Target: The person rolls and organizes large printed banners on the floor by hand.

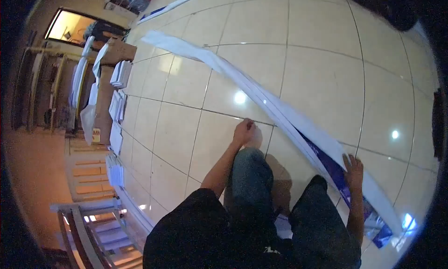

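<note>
A long sheet of white material, folded lengthwise with a purple-blue printed inner side, looks like a banner [298, 117] and runs diagonally across the tiled floor. My right hand [354, 172] lies over the banner's white folded edge at the near right, fingers stretched and slightly apart. Beside it the fold gapes and purple print shows. Next to my bent knee, my left hand [246, 132] is curled into a loose fist, apart from the banner, with nothing visible in it.
Folded white stacks [121, 74] line the left side by cardboard boxes [105, 101]. A wooden rack [88, 222] stands at lower left. Another long white strip [177, 6] lies on the floor at the far side. Dark shapes are at the upper right and right edge.
</note>
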`<state>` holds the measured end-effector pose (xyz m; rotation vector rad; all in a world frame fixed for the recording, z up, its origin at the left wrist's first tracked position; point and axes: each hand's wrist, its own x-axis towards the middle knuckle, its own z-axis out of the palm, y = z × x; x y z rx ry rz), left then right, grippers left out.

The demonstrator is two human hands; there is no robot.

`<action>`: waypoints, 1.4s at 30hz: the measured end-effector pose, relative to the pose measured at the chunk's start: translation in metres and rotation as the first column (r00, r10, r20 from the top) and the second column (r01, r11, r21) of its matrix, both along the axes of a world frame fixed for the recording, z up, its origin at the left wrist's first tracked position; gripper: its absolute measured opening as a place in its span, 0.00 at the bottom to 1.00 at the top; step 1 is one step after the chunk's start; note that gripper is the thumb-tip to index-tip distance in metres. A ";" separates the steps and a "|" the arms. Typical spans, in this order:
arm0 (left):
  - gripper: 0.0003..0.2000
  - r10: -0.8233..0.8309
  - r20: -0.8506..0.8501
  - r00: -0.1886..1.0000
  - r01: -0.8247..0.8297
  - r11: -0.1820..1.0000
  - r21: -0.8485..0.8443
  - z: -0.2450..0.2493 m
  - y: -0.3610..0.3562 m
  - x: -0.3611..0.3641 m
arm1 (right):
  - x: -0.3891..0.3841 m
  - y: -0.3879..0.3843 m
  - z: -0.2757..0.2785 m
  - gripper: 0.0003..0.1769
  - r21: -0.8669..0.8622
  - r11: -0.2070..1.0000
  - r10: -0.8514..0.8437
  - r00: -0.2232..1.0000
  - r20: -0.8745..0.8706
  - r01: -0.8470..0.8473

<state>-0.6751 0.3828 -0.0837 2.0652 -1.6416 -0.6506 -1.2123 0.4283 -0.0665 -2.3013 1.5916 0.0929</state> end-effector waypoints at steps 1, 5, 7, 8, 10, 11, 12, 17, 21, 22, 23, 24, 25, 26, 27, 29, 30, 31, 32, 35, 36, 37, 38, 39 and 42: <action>0.10 0.071 -0.114 0.991 -0.077 0.996 -0.052 0.001 0.005 -0.001 | -0.012 0.003 0.004 0.40 -0.001 1.000 0.007 1.000 -0.012 -0.007; 0.10 0.343 -0.333 0.879 -0.391 0.916 -0.089 -0.021 0.026 0.014 | -0.160 0.081 -0.031 0.26 -0.251 0.967 -0.080 0.988 -0.133 0.045; 0.10 0.438 -0.422 0.794 -0.493 0.869 -0.026 -0.013 0.029 0.015 | -0.301 0.149 -0.057 0.22 -0.474 0.876 -0.243 0.933 -0.265 0.094; 0.11 0.532 -0.502 0.682 -0.601 0.799 0.030 -0.010 0.028 0.014 | -0.352 0.183 -0.056 0.22 -0.568 0.782 -0.510 0.788 -0.346 0.256; 0.12 0.553 -0.584 0.595 -0.667 0.745 0.026 -0.025 0.025 0.021 | -0.366 0.189 -0.035 0.26 -0.474 0.834 -0.471 0.814 -0.340 0.284; 0.13 0.556 -0.654 0.513 -0.726 0.688 0.016 -0.030 0.015 0.026 | -0.365 0.192 -0.028 0.31 -0.376 0.870 -0.444 0.841 -0.309 0.321; 0.16 0.564 -0.625 0.540 -0.730 0.684 -0.013 -0.034 0.000 0.032 | -0.365 0.189 -0.025 0.36 -0.275 0.897 -0.417 0.868 -0.270 0.345; 0.24 0.659 -0.738 0.145 -0.746 0.563 0.356 0.003 -0.121 0.035 | -0.182 0.050 -0.002 0.45 0.177 0.963 -0.211 0.977 0.022 0.204; 0.38 0.683 -0.587 0.435 -0.745 0.639 0.193 -0.046 -0.216 0.046 | -0.076 -0.041 0.047 0.39 0.623 0.741 -0.517 0.804 0.293 0.250; 0.40 0.452 -0.735 0.506 -0.568 0.816 0.111 -0.054 -0.228 0.044 | -0.073 -0.048 0.032 0.36 0.504 0.836 -0.355 0.915 0.194 0.218; 0.40 0.438 -0.740 0.511 -0.552 0.827 0.109 -0.048 -0.238 0.029 | -0.070 -0.056 0.027 0.33 0.387 0.908 -0.197 0.978 0.060 0.159; 0.40 0.301 -0.885 0.355 -0.524 0.848 0.078 -0.044 -0.246 0.011 | -0.074 -0.062 0.028 0.33 0.383 0.906 -0.220 0.974 0.056 0.182; 0.39 0.157 -0.972 0.172 -0.502 0.864 0.051 -0.042 -0.252 -0.003 | -0.071 -0.066 0.037 0.28 0.204 0.946 -0.276 0.955 0.110 0.250; 0.34 0.342 -0.876 0.341 -0.499 0.855 0.140 -0.047 -0.258 -0.003 | -0.068 -0.063 0.044 0.24 0.025 0.948 -0.317 0.934 0.165 0.317; 0.34 0.354 -0.873 0.336 -0.487 0.858 0.161 -0.054 -0.257 0.001 | -0.062 -0.053 0.044 0.24 0.040 0.944 -0.331 0.932 0.150 0.329; 0.32 0.339 -0.817 0.467 -0.586 0.810 0.001 -0.076 -0.255 0.018 | -0.042 -0.022 0.033 0.19 0.188 0.863 -0.442 0.881 -0.170 0.469; 0.30 0.261 -0.669 0.696 -0.535 0.810 -0.240 -0.085 -0.248 0.027 | -0.031 0.012 0.020 0.19 0.221 0.921 -0.298 0.946 -0.130 0.321; 0.29 0.192 -0.456 0.869 -0.415 0.785 -0.460 -0.091 -0.232 0.036 | -0.017 0.052 0.015 0.20 0.247 0.955 -0.146 0.986 -0.084 0.162; 0.28 0.351 -0.474 0.808 -0.554 0.727 -0.405 -0.058 -0.219 0.029 | -0.003 0.078 0.024 0.19 0.220 0.972 -0.101 0.994 0.052 0.087; 0.27 0.373 -0.240 0.896 -0.440 0.680 -0.587 0.015 -0.210 -0.004 | -0.016 0.108 0.014 0.21 0.262 0.964 -0.105 0.975 0.196 0.051; 0.27 0.254 0.054 0.966 -0.135 0.669 -0.731 0.028 -0.204 -0.009 | -0.021 0.114 0.007 0.23 0.342 0.937 -0.153 0.967 0.204 0.076; 0.22 0.021 0.204 0.979 0.116 0.763 -0.636 0.049 -0.207 -0.023 | -0.022 0.094 0.018 0.28 0.392 0.900 -0.245 0.965 0.095 0.190; 0.22 -0.376 0.613 0.695 0.615 0.752 -0.236 0.060 -0.215 -0.038 | -0.028 0.055 0.030 0.33 -0.074 0.954 -0.285 0.955 0.087 0.291; 0.28 -0.409 0.694 0.592 0.568 0.823 0.000 0.043 -0.221 -0.032 | -0.029 0.028 0.044 0.35 -0.143 0.946 -0.294 0.956 0.009 0.292; 0.29 -0.182 0.796 0.577 0.016 0.977 0.212 0.008 -0.213 0.025 | -0.051 -0.010 0.030 0.38 -0.309 0.938 -0.222 0.956 -0.192 0.155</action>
